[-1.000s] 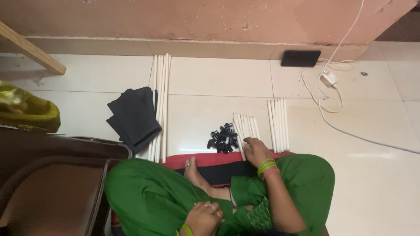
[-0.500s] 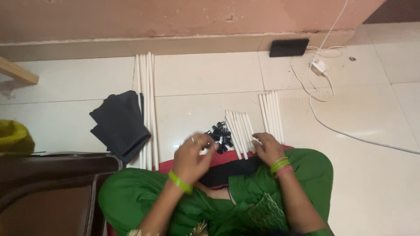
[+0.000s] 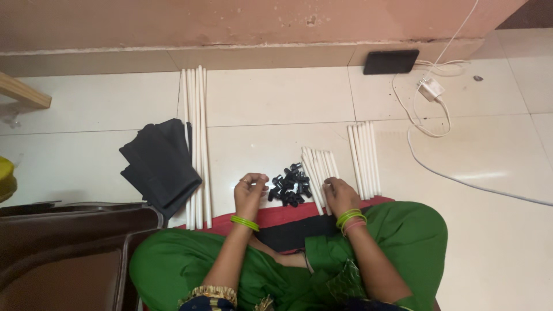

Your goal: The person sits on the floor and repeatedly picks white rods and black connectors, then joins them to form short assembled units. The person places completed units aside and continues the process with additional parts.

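Note:
My left hand (image 3: 250,194) hovers just left of a small pile of black plastic connectors (image 3: 289,189). Its fingertips are pinched together and I see nothing between them. My right hand (image 3: 340,196) lies on the near ends of a bundle of short white tubes (image 3: 318,167), with its fingers curled over one of them. Both wrists wear green bangles. I sit cross-legged in green clothes with a red and black cloth (image 3: 288,227) on my lap.
Long white tubes (image 3: 196,138) lie to the left beside a folded black cloth (image 3: 161,167). Medium white tubes (image 3: 363,158) lie to the right. A black phone (image 3: 391,61) and a white charger with its cable (image 3: 431,90) are by the wall. A brown case (image 3: 63,253) is at the lower left.
My left hand has come up from my lap to the connector pile and pinched its fingers. My right hand stayed on the short tubes. The view shifted left and down.

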